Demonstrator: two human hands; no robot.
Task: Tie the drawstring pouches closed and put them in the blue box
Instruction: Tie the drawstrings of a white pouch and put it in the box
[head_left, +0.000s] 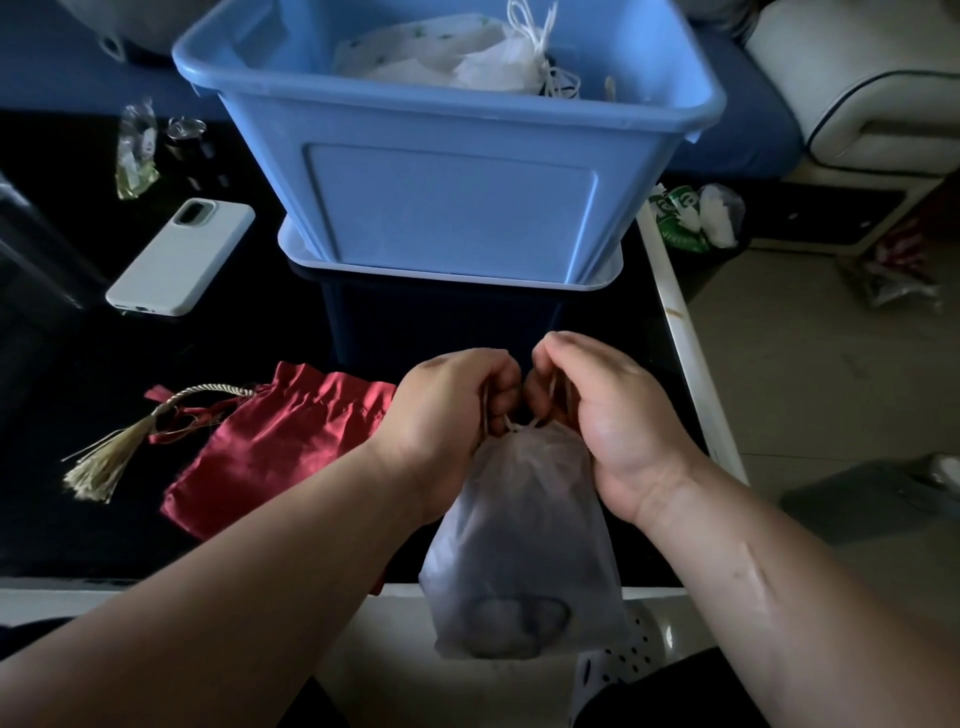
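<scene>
White pouch (519, 545) — drawstrings (514, 423) in the pinch of left hand (447, 410) and right hand (613, 410)

Here's the blue box (447, 208), a light, plain blue all over, on a glossy black table (208, 338). Inside the box, white pouches (441, 57) flecked with tiny green marks. In front of the box, a translucent grey pouch (519, 519), pale cords. Front-left of the box, a deep red satin pouch (270, 447) with a cream-gold tassel (104, 462). Left of the box, a pale grey-white phone (182, 257).
</scene>
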